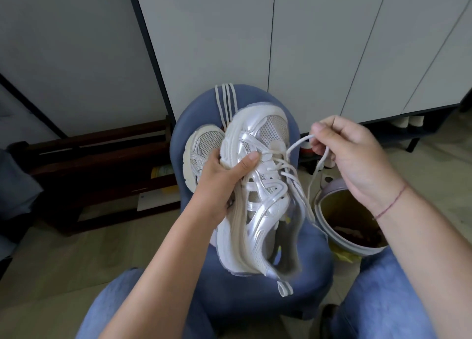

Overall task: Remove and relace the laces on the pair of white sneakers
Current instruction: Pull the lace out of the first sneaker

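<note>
A white and silver sneaker [258, 198] is held above a blue stool, toe pointing away from me. My left hand [222, 180] grips its left side, thumb pressed on the upper near the eyelets. White lace [297, 145] crosses the upper eyelets loosely, and one strand rises as a loop to my right hand [350, 157], which pinches it to the right of the toe. The free end hangs down beside the shoe. The second white sneaker [201, 147] lies on the stool behind my left hand, partly hidden.
The blue stool [258, 300] has white stripes at its far edge. A round bin [332, 200] with a brown liner stands on the floor at the right. White cabinet doors [306, 44] rise behind. Dark wooden furniture [97, 165] sits at the left. My jeans-clad knees flank the stool.
</note>
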Demonstrator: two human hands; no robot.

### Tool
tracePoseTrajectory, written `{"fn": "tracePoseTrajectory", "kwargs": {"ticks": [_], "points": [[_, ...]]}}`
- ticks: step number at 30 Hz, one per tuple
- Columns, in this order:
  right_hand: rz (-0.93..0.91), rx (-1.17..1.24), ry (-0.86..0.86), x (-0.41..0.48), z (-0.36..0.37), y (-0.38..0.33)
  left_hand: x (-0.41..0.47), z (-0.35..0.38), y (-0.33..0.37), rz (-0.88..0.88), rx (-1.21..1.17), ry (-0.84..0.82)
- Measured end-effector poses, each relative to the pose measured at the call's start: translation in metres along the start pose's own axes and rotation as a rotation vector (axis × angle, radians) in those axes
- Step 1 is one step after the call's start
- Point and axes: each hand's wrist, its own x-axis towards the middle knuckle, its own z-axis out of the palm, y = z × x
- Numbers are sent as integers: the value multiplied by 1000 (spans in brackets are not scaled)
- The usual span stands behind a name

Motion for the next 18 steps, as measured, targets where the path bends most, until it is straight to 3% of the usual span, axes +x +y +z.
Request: {"fn": "tracePoseTrajectory", "kwargs": {"ticks": [3,10,18], "points": [[3,-92,1,-2,0,1,1,-3,3,28,-31,-18],[15,-59,-164,-8,12,2,2,-1,2,59,-134,-26],[17,-72,-159,-9,20,6,3,-3,1,72,-192,-22]]}}
